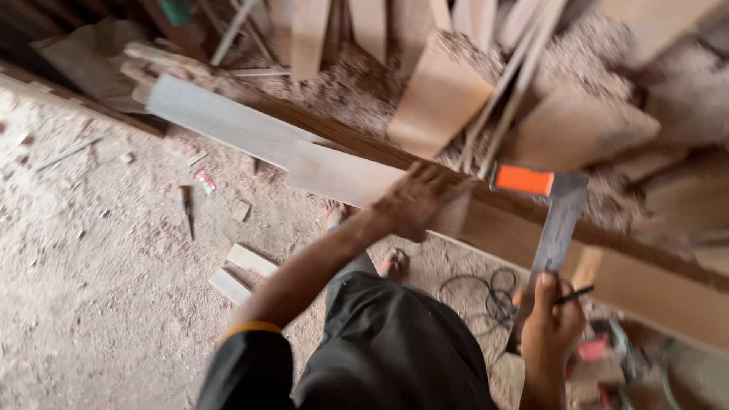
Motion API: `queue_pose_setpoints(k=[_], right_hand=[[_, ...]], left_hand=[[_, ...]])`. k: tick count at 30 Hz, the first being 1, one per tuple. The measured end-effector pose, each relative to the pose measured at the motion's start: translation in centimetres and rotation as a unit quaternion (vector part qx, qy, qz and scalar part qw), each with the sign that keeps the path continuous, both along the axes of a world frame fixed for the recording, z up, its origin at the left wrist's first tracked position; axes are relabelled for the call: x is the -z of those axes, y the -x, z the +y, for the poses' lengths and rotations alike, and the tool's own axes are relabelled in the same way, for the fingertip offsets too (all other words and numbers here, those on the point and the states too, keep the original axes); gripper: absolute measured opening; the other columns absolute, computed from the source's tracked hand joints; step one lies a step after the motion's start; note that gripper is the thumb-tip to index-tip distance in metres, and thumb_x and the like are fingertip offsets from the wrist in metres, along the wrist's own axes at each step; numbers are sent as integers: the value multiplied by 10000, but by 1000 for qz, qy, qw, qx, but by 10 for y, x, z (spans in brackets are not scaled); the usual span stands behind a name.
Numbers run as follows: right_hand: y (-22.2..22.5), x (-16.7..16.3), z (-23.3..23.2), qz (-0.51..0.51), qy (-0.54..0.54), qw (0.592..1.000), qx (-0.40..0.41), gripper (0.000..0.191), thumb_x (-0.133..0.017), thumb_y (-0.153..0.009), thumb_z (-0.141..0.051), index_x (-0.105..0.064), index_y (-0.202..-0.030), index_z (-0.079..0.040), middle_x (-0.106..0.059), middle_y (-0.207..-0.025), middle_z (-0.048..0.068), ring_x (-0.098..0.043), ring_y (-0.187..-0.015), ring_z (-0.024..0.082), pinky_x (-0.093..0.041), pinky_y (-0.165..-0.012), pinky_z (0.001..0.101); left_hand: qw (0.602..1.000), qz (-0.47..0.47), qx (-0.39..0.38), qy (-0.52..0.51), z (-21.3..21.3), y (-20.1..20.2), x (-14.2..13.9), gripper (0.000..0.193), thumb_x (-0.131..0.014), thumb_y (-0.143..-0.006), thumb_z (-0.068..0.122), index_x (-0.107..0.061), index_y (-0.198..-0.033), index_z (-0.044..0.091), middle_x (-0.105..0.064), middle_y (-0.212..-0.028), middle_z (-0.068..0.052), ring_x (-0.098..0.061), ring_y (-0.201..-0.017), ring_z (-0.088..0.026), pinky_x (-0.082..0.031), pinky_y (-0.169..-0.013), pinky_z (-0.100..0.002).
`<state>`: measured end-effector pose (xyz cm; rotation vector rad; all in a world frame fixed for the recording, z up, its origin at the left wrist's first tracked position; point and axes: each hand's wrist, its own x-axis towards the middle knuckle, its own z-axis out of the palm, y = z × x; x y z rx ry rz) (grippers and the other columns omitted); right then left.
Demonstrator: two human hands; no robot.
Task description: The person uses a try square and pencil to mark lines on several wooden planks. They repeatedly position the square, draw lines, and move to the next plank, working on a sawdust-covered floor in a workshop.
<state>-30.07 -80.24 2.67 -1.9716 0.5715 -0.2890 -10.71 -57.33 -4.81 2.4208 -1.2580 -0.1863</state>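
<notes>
Sawdust covers the workshop floor [91, 304] from edge to edge, and more of it is heaped among the stacked offcuts and planks [440, 99] at the top of the view. Across the middle runs a long wooden beam [668, 292], slanting from upper left down to lower right, with a pale board [228, 121] lying along its upper left stretch. The person stands over it in dark clothes, bare feet showing on the floor below the beam. Their left hand [414, 201] rests palm down on the beam's top face, fingers laid fairly flat and close together over the wood (motion blur hides the fingertips). Beside it, a try square [558, 220] with an orange stock and a grey metal blade lies against the beam, the stock at the top edge and the blade hanging down the near face. The right hand [550, 323] grips the lower end of that blade, fingers curled shut around it, and a dark pencil [575, 294] sticks out sideways from between the fingers. A coil of black cable [486, 292] lies on the floor just under the beam, between the two arms. Two short wood blocks [243, 273] sit near the left elbow, and a small dark tool [186, 209] lies well apart on the floor to the left.
</notes>
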Motion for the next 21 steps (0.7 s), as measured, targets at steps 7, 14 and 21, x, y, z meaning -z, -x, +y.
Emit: queue_pose_setpoints(k=[7,14,21], right_hand=[[23,-3,-12,-14,-65,998,7,268,-613,-1091,-250,-655,-958,-22,-654,-734,35,-530,-616,77,-382,-568,242],[23,-1,-3,-19,-35,999,-31,277,-629,-1050,-283,-663,-926,-38,-647,-685,13,-568,-589,67,-430,-540,245],[-18,-52,15,-81,121,982,-124,195,-735,-937,-229,-689,-927,-39,-598,-651,14,-513,-539,97,-390,-522,276]], left_hand=[[949,-297,-97,-36,-2,24,-1,823,-523,-940,56,-186,-1690,68,-214,-1725,-154,-199,-1588,-360,-12,-1291,-665],[988,47,-76,-128,28,0,-34,1003,-625,-818,83,-170,-1707,180,-325,-1593,-120,-307,-1547,-306,-69,-1350,-621],[683,619,46,385,50,-7,-79,730,-621,-842,254,-441,-1501,-5,-530,-1472,-218,-544,-1334,-312,-431,-1137,-434]])
